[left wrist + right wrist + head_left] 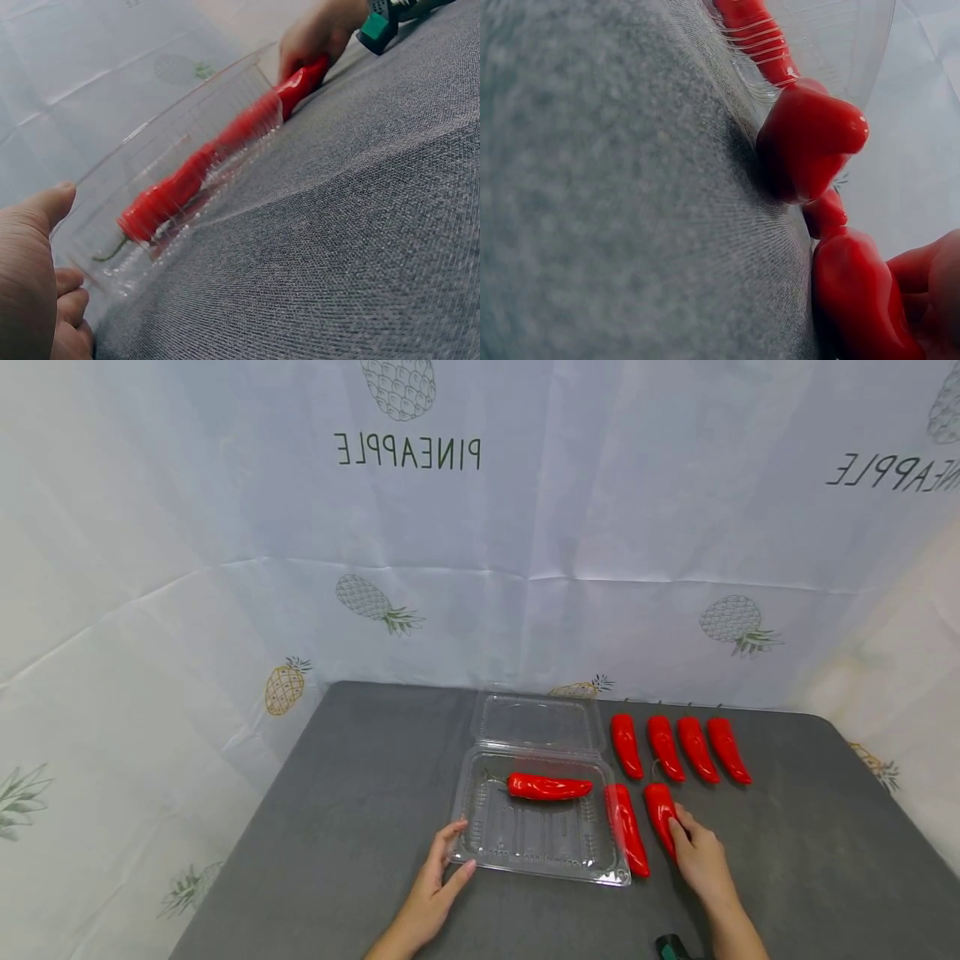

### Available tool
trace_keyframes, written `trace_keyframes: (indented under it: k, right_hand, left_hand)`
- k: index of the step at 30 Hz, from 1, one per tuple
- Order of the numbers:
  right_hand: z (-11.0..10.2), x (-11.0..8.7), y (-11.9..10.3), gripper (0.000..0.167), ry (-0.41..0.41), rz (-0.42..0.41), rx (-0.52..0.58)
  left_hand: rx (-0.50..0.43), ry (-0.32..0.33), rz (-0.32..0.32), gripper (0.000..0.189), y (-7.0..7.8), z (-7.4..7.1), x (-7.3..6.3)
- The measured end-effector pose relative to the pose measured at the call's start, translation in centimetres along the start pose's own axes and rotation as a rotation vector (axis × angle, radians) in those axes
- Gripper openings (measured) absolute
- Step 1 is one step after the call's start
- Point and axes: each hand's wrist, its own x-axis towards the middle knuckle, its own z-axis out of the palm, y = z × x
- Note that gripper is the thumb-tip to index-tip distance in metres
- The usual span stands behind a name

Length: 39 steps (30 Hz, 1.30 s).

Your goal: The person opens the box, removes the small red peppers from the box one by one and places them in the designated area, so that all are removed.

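A clear plastic clamshell container (517, 865) lies on the table with its lid (538, 723) folded back. Inside it, one red chili pepper (549, 787) lies crosswise, its green stem to the left. My left hand (431, 893) grips the container's near left corner; in the left wrist view the thumb (54, 204) is at the rim. On the right, my right hand (701, 856) holds another red pepper (658, 806) between thumb and fingers, the pepper low at the table. Between that pepper and the container, a further red pepper (632, 839) lies along the container's right edge.
Several red peppers (693, 747) lie in a row behind the right hand, stems pointing away. The dark grey table (360, 777) ends at a pineapple-print curtain (450, 635). A black and green device (671, 947) shows beside the right wrist.
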Motion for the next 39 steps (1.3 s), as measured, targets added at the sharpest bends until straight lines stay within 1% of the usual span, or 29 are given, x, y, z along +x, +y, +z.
trace_keyframes:
  k: [3, 7, 11, 18, 23, 27, 30, 34, 37, 39]
  right_hand:
    - [-0.1, 0.1, 0.0, 0.06, -0.022, 0.019, 0.01]
    - [-0.3, 0.1, 0.0, 0.067, -0.046, 0.017, 0.008]
    - [-0.4, 0.2, -0.2, 0.071, -0.055, 0.011, 0.005]
    - [-0.7, 0.5, -0.3, 0.081, -0.121, 0.026, 0.008]
    - [-1.3, 0.5, -0.4, 0.082, -0.131, 0.04, 0.052]
    - [-2.0, 0.6, -0.8, 0.08, -0.119, 0.026, 0.049]
    - [-2.5, 0.7, -1.2, 0.08, -0.093, -0.021, 0.034]
    - [-2.7, 0.8, -2.1, 0.078, -0.038, -0.148, 0.024]
    - [-2.6, 1.0, -2.9, 0.076, -0.01, -0.238, 0.013]
    - [-2.5, 1.2, -3.6, 0.076, -0.002, -0.269, 0.006]
  left_hand:
    - [-0.01, -0.002, -0.005, 0.047, 0.0, 0.0, 0.0]
    - [-0.007, 0.0, -0.005, 0.047, 0.0, 0.0, 0.0]
    - [-0.01, 0.006, 0.002, 0.047, 0.2, -0.1, -0.1]
    - [0.009, -0.009, -0.01, 0.047, 0.2, -0.2, 0.0]
    - [0.008, -0.011, -0.013, 0.048, 0.2, -0.1, 0.0]
    - [-0.015, -0.008, 0.006, 0.048, 0.0, 0.0, -0.1]
    - [-0.041, -0.007, 0.015, 0.048, -0.1, 0.0, -0.1]
    - [-0.06, -0.004, 0.023, 0.049, -0.2, 0.0, -0.1]
    - [-0.046, 0.0, 0.026, 0.049, -0.2, 0.0, -0.1]
    - [-0.032, -0.001, 0.028, 0.049, -0.2, 0.0, -0.1]
